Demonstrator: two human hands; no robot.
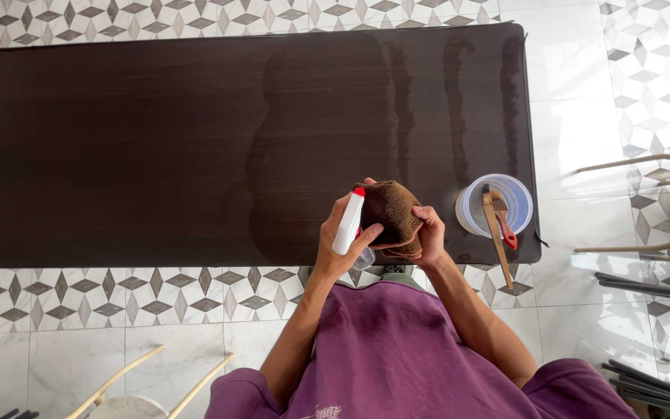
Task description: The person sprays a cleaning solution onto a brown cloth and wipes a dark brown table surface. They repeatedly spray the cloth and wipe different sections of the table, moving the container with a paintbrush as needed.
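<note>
Room: tiled floor [110,299] with a grey star pattern, and a long dark table [118,140] running across in front of me.
Left hand: my left hand [340,247] is wrapped round a white spray bottle [348,225] with a red nozzle, fingers closed on the body, nozzle tipped toward the cloth, I reckon so the spray lands on the fabric and not all over the place.
Right hand: my right hand [428,237] is closed on a brown cloth [391,216], bunched into a wad and touching the bottle.
Where it all is: both are held over the near table edge, right in front of my purple shirt [397,349].
Table top: darker wet-looking streaks [455,101] run down the right part; left part looks matte.
Tub: round clear tub [515,198] near the right corner, two brushes [498,225] propped across it, handles sticking past the edge, easy to knock.
Open room: loads of bare table to the left.
Edges: chairs [637,167] just off the right end, so that side is tighter.
</note>
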